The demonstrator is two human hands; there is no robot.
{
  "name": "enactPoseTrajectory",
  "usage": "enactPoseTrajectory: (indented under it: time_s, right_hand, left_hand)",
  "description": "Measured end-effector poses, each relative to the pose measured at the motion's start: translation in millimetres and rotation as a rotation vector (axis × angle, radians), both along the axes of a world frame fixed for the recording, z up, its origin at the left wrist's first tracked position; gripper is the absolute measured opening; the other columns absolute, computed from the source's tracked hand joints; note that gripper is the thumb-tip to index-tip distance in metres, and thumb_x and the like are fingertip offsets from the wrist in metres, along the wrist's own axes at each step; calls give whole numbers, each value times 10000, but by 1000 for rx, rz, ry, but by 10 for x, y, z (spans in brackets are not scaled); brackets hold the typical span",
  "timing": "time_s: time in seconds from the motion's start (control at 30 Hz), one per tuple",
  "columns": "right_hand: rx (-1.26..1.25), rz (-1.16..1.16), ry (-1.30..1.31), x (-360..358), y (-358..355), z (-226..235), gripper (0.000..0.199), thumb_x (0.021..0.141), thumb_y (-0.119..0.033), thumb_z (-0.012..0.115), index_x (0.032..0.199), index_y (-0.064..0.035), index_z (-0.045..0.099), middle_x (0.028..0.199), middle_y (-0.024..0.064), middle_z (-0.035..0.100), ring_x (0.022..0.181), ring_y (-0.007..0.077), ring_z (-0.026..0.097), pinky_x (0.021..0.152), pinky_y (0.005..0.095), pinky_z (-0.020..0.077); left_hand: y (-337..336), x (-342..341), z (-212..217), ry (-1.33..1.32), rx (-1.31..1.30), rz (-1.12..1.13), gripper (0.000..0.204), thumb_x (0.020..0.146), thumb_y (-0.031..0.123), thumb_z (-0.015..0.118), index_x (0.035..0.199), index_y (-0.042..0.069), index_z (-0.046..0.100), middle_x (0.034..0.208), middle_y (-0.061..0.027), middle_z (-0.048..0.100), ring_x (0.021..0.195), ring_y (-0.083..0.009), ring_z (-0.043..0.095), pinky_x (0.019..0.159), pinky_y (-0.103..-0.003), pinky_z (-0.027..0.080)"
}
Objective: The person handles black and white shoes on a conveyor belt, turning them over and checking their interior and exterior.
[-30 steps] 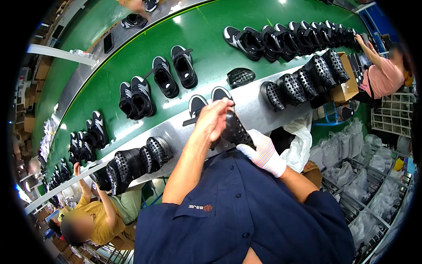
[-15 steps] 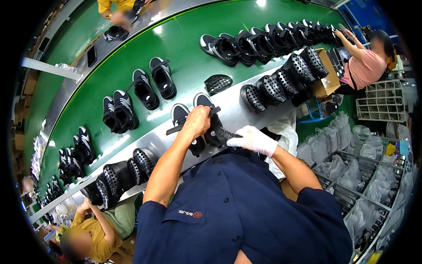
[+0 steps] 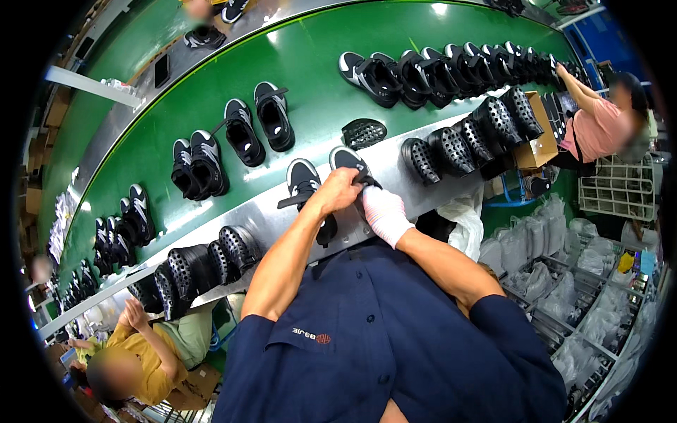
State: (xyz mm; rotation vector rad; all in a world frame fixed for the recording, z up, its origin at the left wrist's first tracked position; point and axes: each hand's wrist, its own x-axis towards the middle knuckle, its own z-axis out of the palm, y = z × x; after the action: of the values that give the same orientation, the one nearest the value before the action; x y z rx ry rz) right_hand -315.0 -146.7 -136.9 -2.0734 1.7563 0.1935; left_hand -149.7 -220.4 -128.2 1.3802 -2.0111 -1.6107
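Two black-and-grey sneakers with pale toes stand on the metal ledge in front of me. My bare left hand [image 3: 343, 190] is closed on the upper of the right-hand sneaker [image 3: 345, 159], by its tongue and strap. My right hand [image 3: 385, 213], in a white glove, presses at the same shoe's opening, fingers bent inward and close to the left hand. What its fingers grip is covered by the hand. The left-hand sneaker [image 3: 302, 176] stands beside it with its strap sticking out, touched by neither hand's fingers.
Black perforated shoe trees [image 3: 451, 150] line the ledge at right, with more [image 3: 190, 271] at left. A single shoe tree [image 3: 364, 132] lies on the green belt [image 3: 303, 92], among sneakers [image 3: 270, 116]. A person in pink works at far right; another in yellow sits lower left.
My right hand has moved up and inward to the sneaker's opening. The black perforated shoe tree it held at the heel is hidden now. My left hand stays on the shoe's upper.
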Motion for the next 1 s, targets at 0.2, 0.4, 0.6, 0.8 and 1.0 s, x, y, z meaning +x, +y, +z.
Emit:
enactPoseTrajectory:
  time_s: [0.2, 0.4, 0.6, 0.8, 1.0]
  right_hand:
    - [-114, -127, -342, -253, -221, 165, 217, 981, -272, 619, 952, -89, 732, 936, 184, 744, 832, 424, 715, 758, 528, 563]
    - [-310, 6, -185, -123, -1387, 331, 317, 905, -201, 697, 1198, -85, 670, 1115, 165, 668, 1069, 368, 669, 892, 445, 559]
    - [-7, 446, 84, 44, -1795, -342, 184, 847, -153, 708, 1011, -75, 738, 1086, 183, 701, 1074, 352, 689, 894, 460, 571]
    - [-100, 498, 140, -151, -1770, -380, 127, 873, -115, 635, 906, -85, 754, 1018, 176, 728, 943, 344, 728, 822, 467, 589]
    - [-2, -249, -691, -293, -1411, 859, 272, 917, -159, 698, 1136, 2, 698, 904, 120, 725, 779, 183, 690, 715, 351, 551]
  left_hand:
    - [256, 108, -14, -44, -429, 175, 324, 898, 171, 735, 1171, 3, 690, 959, -208, 653, 951, -404, 635, 878, -462, 515]
    - [1016, 233, 673, -82, -499, 398, 398, 870, 60, 753, 1250, 11, 642, 1037, -192, 648, 984, -399, 632, 905, -460, 530]
    - [1363, 343, 699, -99, -375, 453, 193, 913, 42, 709, 1102, 5, 706, 983, -165, 682, 955, -371, 682, 843, -449, 561]
    - [1270, 324, 752, -54, -391, 488, 173, 929, 29, 688, 1097, 0, 713, 969, -167, 691, 916, -374, 694, 813, -429, 569]
    - [1136, 305, 781, -24, -246, 653, 301, 945, 72, 720, 1233, -5, 681, 1038, -153, 703, 870, -240, 712, 745, -359, 576]
